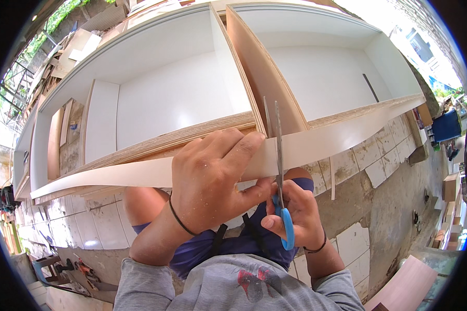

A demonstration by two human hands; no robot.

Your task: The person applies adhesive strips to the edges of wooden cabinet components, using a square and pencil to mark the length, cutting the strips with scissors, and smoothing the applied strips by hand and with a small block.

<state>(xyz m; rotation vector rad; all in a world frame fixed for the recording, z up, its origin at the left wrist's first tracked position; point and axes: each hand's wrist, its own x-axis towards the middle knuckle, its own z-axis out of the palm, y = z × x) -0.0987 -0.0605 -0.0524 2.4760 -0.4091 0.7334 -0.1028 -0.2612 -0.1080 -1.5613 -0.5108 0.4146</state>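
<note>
Fingers (244, 150) of my left hand (205, 179) were clamped on the pale strip (327, 142), beside the plywood edge of the cabinet (192, 132); those of my right hand (301, 212) gripped the blue-handled scissors (280, 160), blades parted about the strip. Risk: left thumb (257, 194) sat just beside the blades (too near, I judged), so a slip could nick it; strip twist could skew the cut.

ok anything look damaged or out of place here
Yes, the floor: to the person's right, the pale tiles end in jagged, broken edges, exposing rough grey ground. The strip in the left hand and scissors in the right hand show no obvious damage.
</note>
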